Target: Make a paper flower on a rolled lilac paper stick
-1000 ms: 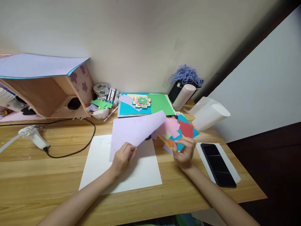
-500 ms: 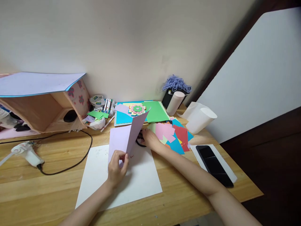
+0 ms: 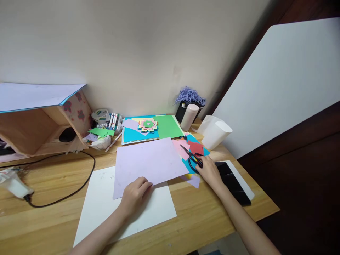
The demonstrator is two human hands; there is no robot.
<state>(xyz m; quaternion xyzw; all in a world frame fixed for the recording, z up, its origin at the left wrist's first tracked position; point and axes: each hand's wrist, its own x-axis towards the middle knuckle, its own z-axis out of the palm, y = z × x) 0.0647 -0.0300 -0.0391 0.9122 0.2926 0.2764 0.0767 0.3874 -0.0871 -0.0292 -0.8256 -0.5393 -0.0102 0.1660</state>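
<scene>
A lilac sheet of paper [image 3: 148, 163] lies nearly flat over part of a larger white sheet [image 3: 106, 212]. At its near edge my left hand [image 3: 135, 196] is closed, fingers curled at the paper and thumb hidden beneath or behind them. My right hand [image 3: 208, 170] grips the black handles of a pair of scissors [image 3: 191, 156], whose blades point away and to the left over coloured paper scraps. Those include a red scrap [image 3: 195, 147] and a pink scrap [image 3: 180, 147]. A small lilac scrap [image 3: 193, 181] lies beside the big sheet's right corner.
A black phone [image 3: 235, 184] lies right of my right hand. Behind stand a white paper roll [image 3: 218, 134], a pale cylinder [image 3: 190, 117] and a layered paper flower [image 3: 148, 124] on coloured sheets. To the left are a glue gun [image 3: 16, 184], its cord and an open box [image 3: 34, 131].
The lilac sheet, earlier folded up on its right side, now lies spread out. My right hand has come from behind it to the right, carrying the scissors. The view has shifted slightly.
</scene>
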